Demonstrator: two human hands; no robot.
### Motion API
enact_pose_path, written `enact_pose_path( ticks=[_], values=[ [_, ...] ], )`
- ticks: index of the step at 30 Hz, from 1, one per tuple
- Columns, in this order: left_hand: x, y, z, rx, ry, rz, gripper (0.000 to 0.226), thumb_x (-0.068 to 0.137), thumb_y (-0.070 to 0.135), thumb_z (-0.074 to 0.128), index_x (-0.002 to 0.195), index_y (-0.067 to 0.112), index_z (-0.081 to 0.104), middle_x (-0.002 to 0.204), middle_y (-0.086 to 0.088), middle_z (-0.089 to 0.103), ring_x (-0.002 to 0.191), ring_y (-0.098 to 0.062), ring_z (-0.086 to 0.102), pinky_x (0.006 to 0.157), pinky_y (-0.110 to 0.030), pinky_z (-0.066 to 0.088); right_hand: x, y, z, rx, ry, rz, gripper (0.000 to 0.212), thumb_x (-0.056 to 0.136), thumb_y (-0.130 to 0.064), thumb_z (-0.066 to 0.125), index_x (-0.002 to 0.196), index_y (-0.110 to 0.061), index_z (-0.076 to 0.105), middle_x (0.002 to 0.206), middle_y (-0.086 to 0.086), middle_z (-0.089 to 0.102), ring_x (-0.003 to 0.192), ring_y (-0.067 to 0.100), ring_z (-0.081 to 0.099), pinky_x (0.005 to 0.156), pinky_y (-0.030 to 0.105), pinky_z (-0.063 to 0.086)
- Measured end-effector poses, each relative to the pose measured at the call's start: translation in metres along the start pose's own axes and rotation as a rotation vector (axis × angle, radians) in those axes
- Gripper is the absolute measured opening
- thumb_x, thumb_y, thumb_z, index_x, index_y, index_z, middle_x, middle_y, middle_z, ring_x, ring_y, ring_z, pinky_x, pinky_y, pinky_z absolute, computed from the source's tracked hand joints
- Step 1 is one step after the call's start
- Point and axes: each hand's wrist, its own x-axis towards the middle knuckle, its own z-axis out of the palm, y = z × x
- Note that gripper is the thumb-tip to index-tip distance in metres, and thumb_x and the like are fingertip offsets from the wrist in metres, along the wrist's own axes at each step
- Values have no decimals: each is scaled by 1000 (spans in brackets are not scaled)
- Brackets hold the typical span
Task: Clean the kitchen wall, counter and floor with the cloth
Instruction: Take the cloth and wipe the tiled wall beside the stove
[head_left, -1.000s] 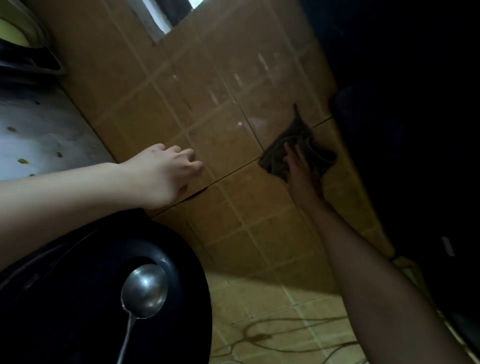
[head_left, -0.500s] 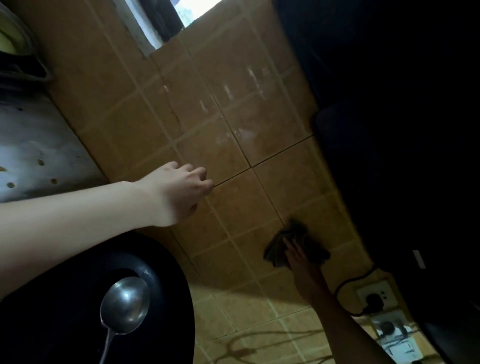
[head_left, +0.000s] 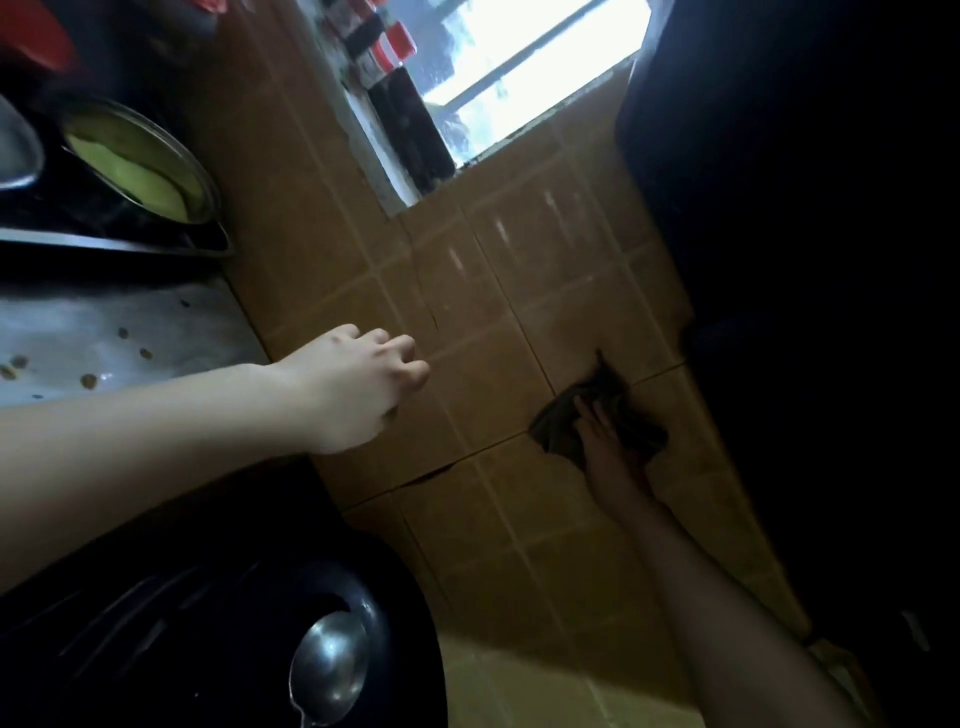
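Pressing a dark cloth (head_left: 558, 426) flat against the tan tiled wall (head_left: 493, 270) with the right hand (head_left: 608, 457), fingers (head_left: 591, 413) straight and spread over the crumpled fabric. Leaning on the same wall, well to the left, with the left hand (head_left: 358, 384), fingers curled in, nothing held. Below the left forearm, a black wok (head_left: 208, 623) with a steel ladle (head_left: 327, 670) lying in it. At far left, a grey, speckled tabletop (head_left: 156, 322); beyond it, a metal dish (head_left: 205, 197) of pale yellow-green food. Above the wall, a bright window (head_left: 519, 62), with dark, red-capped bottles (head_left: 400, 104) on its sill.
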Motion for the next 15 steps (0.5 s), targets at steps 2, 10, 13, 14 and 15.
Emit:
enact_pose_path(
  ticks=[2, 10, 13, 14, 15],
  values=[
    [-2, -12, -5, 14, 7, -40, 32, 94, 26, 36, 126, 25, 42, 120, 0, 45, 103, -19, 51, 83, -32, 42, 28, -14, -16, -33, 33, -37, 66, 93, 11, 38, 150, -11, 14, 160, -1, -6, 147, 17, -6, 116, 33, 16],
    [-8, -51, -8, 96, -25, -93, 32, 90, 17, 44, 122, 20, 44, 119, -4, 47, 103, -22, 53, 75, -32, 38, 114, -79, -64, -41, 106, -37, 65, 92, 8, 42, 149, -7, 16, 160, 5, 4, 147, 22, 4, 114, 36, 21],
    [-11, -66, -7, 114, -3, -117, 27, 89, 15, 41, 115, 19, 46, 114, -4, 49, 99, -23, 54, 70, -31, 33, 137, -101, -70, 28, 125, -38, 63, 94, 5, 39, 150, -8, 13, 159, 8, 9, 147, 23, 7, 116, 35, 17],
    [-12, -71, -7, 121, 0, -122, 26, 89, 15, 42, 114, 19, 46, 113, -4, 49, 98, -23, 55, 69, -31, 33, 141, -107, -69, 54, 132, -34, 60, 96, 4, 36, 150, -9, 13, 159, 7, 10, 147, 23, 8, 116, 36, 17],
    [-13, -75, -5, 121, 0, -125, 26, 89, 15, 44, 115, 20, 46, 113, -4, 50, 98, -23, 55, 69, -31, 34, 144, -112, -67, 51, 145, -28, 58, 97, 3, 34, 150, -9, 13, 159, 6, 9, 146, 23, 9, 116, 36, 18]
  ],
)
